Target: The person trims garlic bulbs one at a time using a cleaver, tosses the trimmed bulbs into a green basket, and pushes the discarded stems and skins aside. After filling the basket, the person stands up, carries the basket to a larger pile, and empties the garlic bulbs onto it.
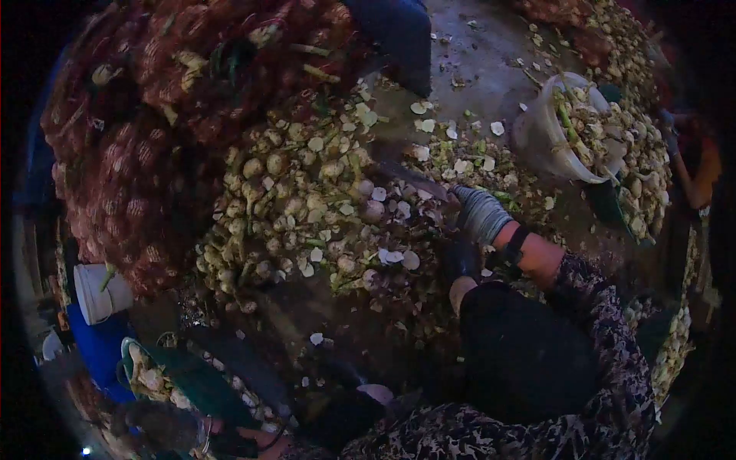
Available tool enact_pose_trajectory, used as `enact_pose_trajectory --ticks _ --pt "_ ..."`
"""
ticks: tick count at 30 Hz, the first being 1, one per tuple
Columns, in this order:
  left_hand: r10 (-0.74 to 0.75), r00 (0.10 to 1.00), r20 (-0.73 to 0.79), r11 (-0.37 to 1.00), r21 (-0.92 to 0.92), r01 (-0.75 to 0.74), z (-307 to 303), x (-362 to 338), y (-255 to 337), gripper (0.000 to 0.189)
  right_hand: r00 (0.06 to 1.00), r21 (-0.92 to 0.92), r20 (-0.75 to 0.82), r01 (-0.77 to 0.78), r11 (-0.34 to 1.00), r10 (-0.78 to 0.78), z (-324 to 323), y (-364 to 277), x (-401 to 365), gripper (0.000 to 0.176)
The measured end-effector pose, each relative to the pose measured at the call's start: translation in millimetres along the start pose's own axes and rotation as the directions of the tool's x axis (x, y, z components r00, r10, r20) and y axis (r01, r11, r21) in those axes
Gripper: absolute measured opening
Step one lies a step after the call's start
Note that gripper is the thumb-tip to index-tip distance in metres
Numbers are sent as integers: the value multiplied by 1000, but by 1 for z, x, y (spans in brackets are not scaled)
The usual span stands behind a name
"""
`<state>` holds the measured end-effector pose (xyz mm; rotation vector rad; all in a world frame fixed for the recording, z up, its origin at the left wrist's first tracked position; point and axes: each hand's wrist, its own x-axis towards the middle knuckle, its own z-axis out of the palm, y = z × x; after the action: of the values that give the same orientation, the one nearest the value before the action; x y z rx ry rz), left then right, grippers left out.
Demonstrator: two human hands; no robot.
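Note:
My right hand (477, 208), in a grey-striped work glove with a dark band at the wrist, reaches over the near side of a heap of pale bulbs (307, 203) that look like garlic or onions. Its fingers are closed around a knife (414, 180), whose long, blurred blade points up and left over the bulbs. White cut pieces (391, 255) lie just left of the hand. My left hand (165, 423) is at the lower left, dark and blurred, near a green basket (188, 372) with bulbs in it. Its fingers do not show clearly.
Red mesh sacks of bulbs (138, 207) are piled at left. A white bucket (103, 294) stands by a blue container (100, 349). At upper right, a tilted whitish tub (537, 130) spills bulbs and stems. Another person's arm (690, 172) shows at the far right. Trimmings litter the floor (479, 57).

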<state>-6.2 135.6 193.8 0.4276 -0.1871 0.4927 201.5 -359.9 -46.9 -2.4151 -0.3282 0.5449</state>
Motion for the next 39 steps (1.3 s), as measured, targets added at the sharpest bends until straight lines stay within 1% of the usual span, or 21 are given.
enact_pose_trajectory --ticks 2,3,5,6,8,10,11,13,14,16,20,22,23,25,28,32,33,34,35,37,39 --pt "4 995 -96 999 54 1 -29 -2 -1 42 1000 -4 -18 21 1000 -21 4 -7 5 33" --pt "8 986 -167 959 282 40 -50 -4 -16 41 999 -7 -40 28 1000 -28 7 -8 8 29" --pt "-51 966 -254 359 898 255 -98 -16 -66 40 998 -12 -60 27 1000 -28 23 6 12 26" --pt "-134 944 -302 147 936 320 -118 -22 -103 40 997 210 -67 59 976 -46 39 22 17 26" --pt "-395 778 -489 -1 847 532 -165 -28 -169 39 996 419 -80 76 905 -47 41 28 12 27" --pt "-375 805 -459 19 865 501 -181 -51 -244 34 999 -147 26 29 989 -26 1 -16 -9 27" --pt "-386 799 -461 20 862 507 -191 -50 -261 34 1000 -150 26 17 988 -13 1 -13 -12 27" --pt "-389 712 -585 -734 663 145 -207 -41 -288 44 995 -145 97 1 989 13 -2 -5 -15 27" --pt "-397 708 -584 -730 668 142 -208 -35 -299 44 995 -148 94 -8 989 22 -6 -8 -16 27" --pt "-445 510 -736 -876 477 -76 -208 -27 -315 61 990 -116 125 -50 992 64 -16 -15 -21 25" --pt "-499 567 -655 -854 481 -197 -234 -37 -292 46 991 -71 135 -11 997 21 -14 -14 -20 22" --pt "-485 639 -597 -575 768 281 -280 -56 -274 39 980 -48 174 105 993 -95 -12 -20 -19 18" --pt "-485 639 -597 -577 768 279 -255 -50 -273 39 980 -46 173 105 993 -95 -11 -25 -19 18" --pt "-510 511 -692 -105 640 762 -174 -31 -268 32 943 -107 322 120 987 -80 -10 -40 -21 17" --pt "-636 546 -546 -46 733 679 -200 -64 -259 31 886 -29 325 359 933 -331 -6 -64 -26 20" --pt "-791 541 -286 71 835 546 -198 -84 -258 28 841 15 373 416 909 -392 -8 -88 -30 25" --pt "-827 547 -127 -131 991 32 -142 -57 -264 28 841 14 372 417 909 -392 -4 -77 -27 25" --pt "-885 466 3 -262 824 -502 -102 -42 -268 28 871 -56 385 353 934 -306 4 -58 -19 26" --pt "-884 468 5 -264 821 -507 -86 -46 -265 28 894 -127 389 290 948 -222 5 -47 -16 28" --pt "-670 644 -368 -341 924 174 -69 -57 -258 31 916 -119 384 174 978 -116 -11 -38 -14 29" --pt "-684 650 -330 -234 944 233 -86 -69 -264 37 953 -41 301 35 999 -21 -7 -39 -21 34"
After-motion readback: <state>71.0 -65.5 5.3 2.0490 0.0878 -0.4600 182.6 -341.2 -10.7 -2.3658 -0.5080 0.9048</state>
